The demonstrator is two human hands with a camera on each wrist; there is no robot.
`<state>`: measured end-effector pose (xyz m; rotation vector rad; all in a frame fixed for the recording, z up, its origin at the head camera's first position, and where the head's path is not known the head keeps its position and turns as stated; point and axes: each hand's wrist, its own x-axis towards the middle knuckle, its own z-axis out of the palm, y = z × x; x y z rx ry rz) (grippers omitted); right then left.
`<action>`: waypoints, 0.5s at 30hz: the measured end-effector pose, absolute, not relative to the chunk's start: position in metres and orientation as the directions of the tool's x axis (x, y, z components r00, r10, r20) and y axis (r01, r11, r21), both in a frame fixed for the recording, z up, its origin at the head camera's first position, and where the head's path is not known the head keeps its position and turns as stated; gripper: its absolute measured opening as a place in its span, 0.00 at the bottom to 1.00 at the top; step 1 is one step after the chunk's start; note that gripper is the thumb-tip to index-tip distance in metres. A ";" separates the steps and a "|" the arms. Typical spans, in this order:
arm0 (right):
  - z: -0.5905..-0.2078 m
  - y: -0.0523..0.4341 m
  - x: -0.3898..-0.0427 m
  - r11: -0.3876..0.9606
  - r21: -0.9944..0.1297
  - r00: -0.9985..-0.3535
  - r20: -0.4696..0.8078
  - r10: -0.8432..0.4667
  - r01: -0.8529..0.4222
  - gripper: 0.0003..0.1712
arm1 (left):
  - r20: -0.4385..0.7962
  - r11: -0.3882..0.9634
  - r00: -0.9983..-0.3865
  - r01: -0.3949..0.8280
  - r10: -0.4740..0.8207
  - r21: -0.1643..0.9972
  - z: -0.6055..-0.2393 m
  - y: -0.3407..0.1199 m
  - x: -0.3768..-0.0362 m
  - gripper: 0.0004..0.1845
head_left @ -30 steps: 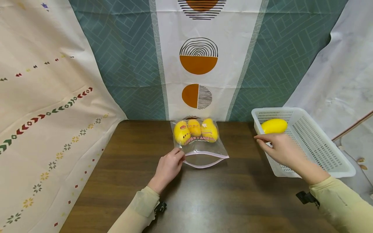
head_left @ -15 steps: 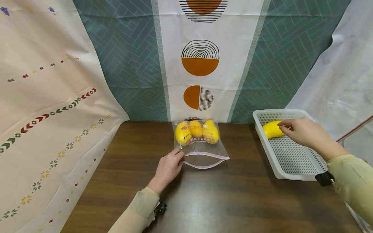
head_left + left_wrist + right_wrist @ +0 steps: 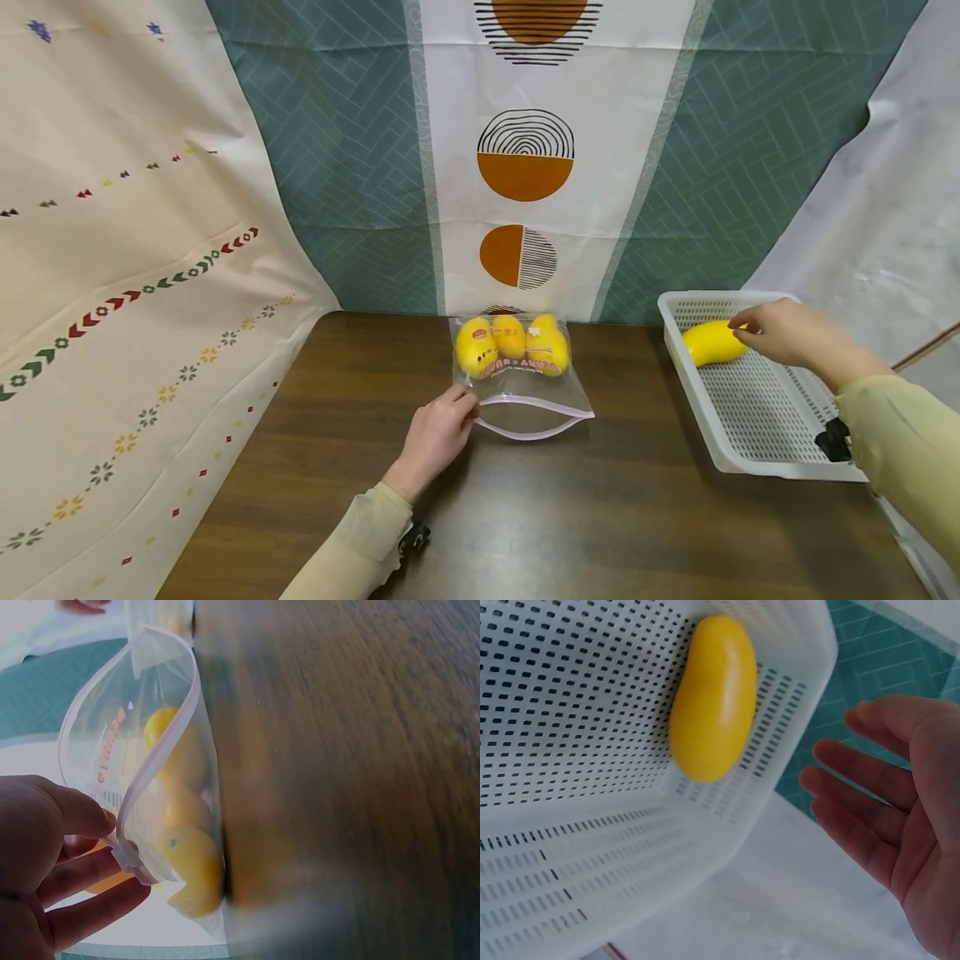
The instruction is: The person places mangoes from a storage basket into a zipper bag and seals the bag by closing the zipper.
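Bagging step: left hand [image 3: 437,433] pinches bag [image 3: 525,392] mouth, centre frame; right hand [image 3: 780,332], fingers spread, over mango [image 3: 712,342] in basket [image 3: 757,417], right. Next: grasp it.

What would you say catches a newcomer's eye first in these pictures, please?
Probably the clear zip bag at the middle of the dark wooden table, its three bright yellow fruits bunched at the far end and its mouth held open by the left hand pinching one corner. Next, the single yellow fruit lying in the white perforated basket at the right, with the open right hand beside it.
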<state>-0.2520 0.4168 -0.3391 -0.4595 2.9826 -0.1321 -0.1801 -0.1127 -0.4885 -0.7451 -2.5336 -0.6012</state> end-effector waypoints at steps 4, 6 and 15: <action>-0.345 0.423 -0.259 0.955 -0.078 -0.945 -0.138 -0.296 -0.287 0.17 | 0.495 0.757 -0.767 0.588 0.409 0.285 -0.489 -0.112 -0.180 0.08; -0.349 0.425 -0.262 0.956 -0.067 -0.944 -0.150 -0.293 -0.286 0.17 | 0.488 0.761 -0.770 0.585 0.412 0.280 -0.489 -0.112 -0.180 0.08; -0.375 0.431 -0.276 0.941 -0.009 -0.927 -0.167 -0.335 -0.339 0.22 | 0.499 0.767 -0.766 0.582 0.405 0.270 -0.489 -0.112 -0.180 0.10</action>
